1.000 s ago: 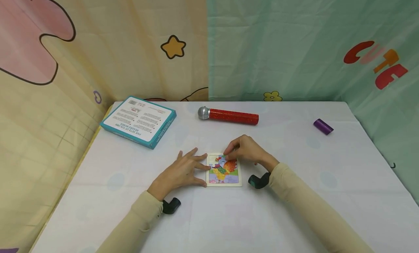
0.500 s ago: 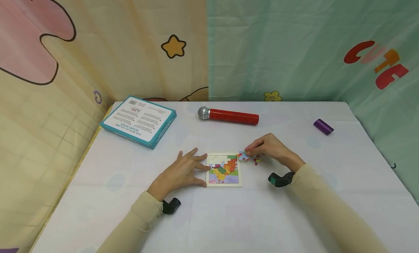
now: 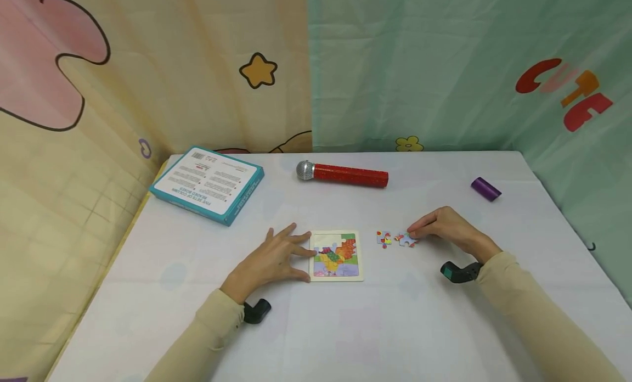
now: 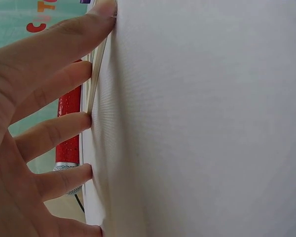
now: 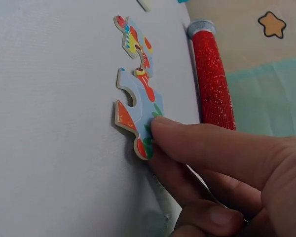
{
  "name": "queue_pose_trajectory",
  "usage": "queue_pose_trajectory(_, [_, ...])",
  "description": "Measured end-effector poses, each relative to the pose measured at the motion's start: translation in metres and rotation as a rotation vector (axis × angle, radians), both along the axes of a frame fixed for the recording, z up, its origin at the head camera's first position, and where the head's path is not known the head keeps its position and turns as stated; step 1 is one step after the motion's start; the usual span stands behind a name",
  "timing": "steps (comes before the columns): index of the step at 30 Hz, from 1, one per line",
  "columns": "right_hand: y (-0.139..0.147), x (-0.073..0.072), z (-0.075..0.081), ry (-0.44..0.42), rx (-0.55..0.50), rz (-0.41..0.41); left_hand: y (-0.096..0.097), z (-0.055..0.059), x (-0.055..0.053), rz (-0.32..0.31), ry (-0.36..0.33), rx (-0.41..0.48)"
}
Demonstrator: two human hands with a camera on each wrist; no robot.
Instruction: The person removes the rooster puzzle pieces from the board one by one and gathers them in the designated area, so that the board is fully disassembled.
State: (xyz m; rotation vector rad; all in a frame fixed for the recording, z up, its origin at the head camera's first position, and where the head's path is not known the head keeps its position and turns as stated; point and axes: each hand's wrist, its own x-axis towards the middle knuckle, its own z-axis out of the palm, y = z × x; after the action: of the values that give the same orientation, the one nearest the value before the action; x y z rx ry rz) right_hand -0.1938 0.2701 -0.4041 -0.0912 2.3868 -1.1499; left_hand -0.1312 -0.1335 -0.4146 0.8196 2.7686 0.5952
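A small jigsaw puzzle board (image 3: 361, 261) with a cream frame lies flat on the white table, a colourful bird picture partly filled in it and its upper left bare. Against its left edge rest the spread fingers of my left hand (image 3: 271, 261). To the right, my right hand (image 3: 451, 228) pinches a light-blue puzzle piece (image 5: 145, 98) with red, orange and green marks between thumb and fingers, low over the table. Just left of that piece is another puzzle piece (image 3: 383, 239), blue with red and yellow. The left wrist view shows the fingertips at the board's edge.
Behind the board lies a red glittery toy microphone (image 3: 345, 174) with a silver head. A teal and white box (image 3: 207, 184) sits at the back left, a purple tube (image 3: 486, 189) at the back right. Printed curtains hang behind the table.
My right hand has carried the light-blue piece from the board's upper part out to the right, past the other piece. My left hand has stayed at the board's left edge.
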Motion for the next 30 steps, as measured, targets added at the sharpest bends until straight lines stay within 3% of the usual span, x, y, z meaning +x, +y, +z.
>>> queue_pose_trajectory(6, [-0.013,-0.002,0.007,0.087,0.147,0.029,0.0,0.0,-0.001,-0.004,0.009,-0.001])
queue_pose_trajectory(14, [-0.02,-0.002,0.006,0.155,0.204,0.036,0.001,0.0,-0.001,0.001,-0.005,-0.003])
queue_pose_trajectory(24, [-0.025,0.001,0.004,0.246,0.197,0.018,0.0,0.0,0.0,-0.002,0.008,-0.008])
queue_pose_trajectory(27, [-0.038,0.0,0.001,0.302,0.14,0.072,0.0,0.0,0.0,-0.001,0.011,-0.005])
queue_pose_trajectory(30, [-0.056,0.0,-0.003,0.349,0.056,0.182,0.0,-0.001,0.0,-0.001,0.01,0.001])
